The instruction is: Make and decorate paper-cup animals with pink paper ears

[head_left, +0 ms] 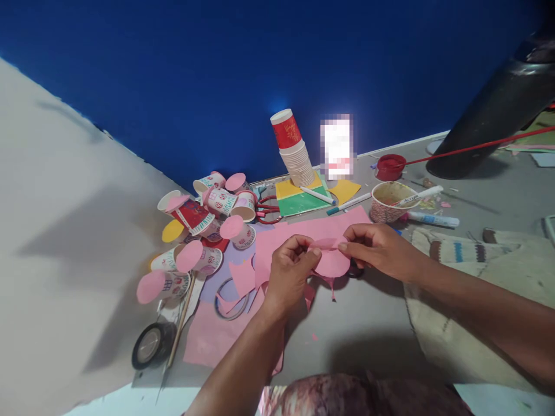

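Between my two hands is a rounded piece of pink paper (333, 264), held up over the table with its upper edge folded or curled. My left hand (291, 268) pinches its left edge between thumb and fingers. On the opposite edge, my right hand (372, 245) grips it the same way. Beneath lies a larger pink sheet (277, 237), with cut pink scraps (243, 277) to the left. A dark loop, perhaps a scissor handle, is partly hidden under the right hand.
Decorated paper cups (212, 259) with pink paper discs crowd the left. A tall cup stack (296, 159) stands at the back. Black tape (150, 345) lies front left. Markers, a paint-stained cup (392, 211), a red pot (390, 167) and a cloth bag (451, 306) occupy the right.
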Available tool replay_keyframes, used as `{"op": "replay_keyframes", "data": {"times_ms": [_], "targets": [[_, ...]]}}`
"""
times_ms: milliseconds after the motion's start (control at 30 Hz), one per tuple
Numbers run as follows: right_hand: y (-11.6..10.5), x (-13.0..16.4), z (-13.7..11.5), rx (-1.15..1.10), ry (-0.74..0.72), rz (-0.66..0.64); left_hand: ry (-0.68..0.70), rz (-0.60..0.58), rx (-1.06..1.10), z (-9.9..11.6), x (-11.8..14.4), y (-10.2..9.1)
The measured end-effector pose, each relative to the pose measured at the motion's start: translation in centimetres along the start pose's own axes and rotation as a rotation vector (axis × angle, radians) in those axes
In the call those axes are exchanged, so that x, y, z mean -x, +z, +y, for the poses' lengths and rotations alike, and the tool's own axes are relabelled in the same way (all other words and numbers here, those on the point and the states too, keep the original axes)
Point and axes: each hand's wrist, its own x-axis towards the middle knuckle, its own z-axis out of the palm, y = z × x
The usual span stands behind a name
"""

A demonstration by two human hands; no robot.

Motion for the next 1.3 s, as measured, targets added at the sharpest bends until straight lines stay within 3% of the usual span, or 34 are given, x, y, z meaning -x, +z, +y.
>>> {"op": "replay_keyframes", "data": {"times_ms": [133, 400, 633, 933, 1100, 1300], "targets": [[0.11, 0.08, 0.13, -0.018, -0.014, 0.058, 0.021, -0.047, -0.022, -0.10, -0.08, -0.16], [0.10, 0.43, 0.63, 0.204, -0.276, 0.044, 0.061, -0.094, -0.189, -0.61, -0.41, -0.36], [0.10, 0.55, 0.73, 0.263, -0.323, -0.011, 0.064, -0.106, -0.179, -0.43, -0.13, -0.19], [0.25, 0.72, 0.37, 0.263, -0.286, -0.036, 0.088, -0.041, -0.295, -0.34, 0.05, 0.13], [0.56, 0.63, 0.48, 0.369, -0.254, 0.038, 0.063, -0.063, -0.325, -0.29, 0.24, 0.24], [0.62, 0.63, 0.14, 0.345, -0.179, 0.020, 0.059, -0.052, -0.350, 0.02, 0.29, 0.44]]}}
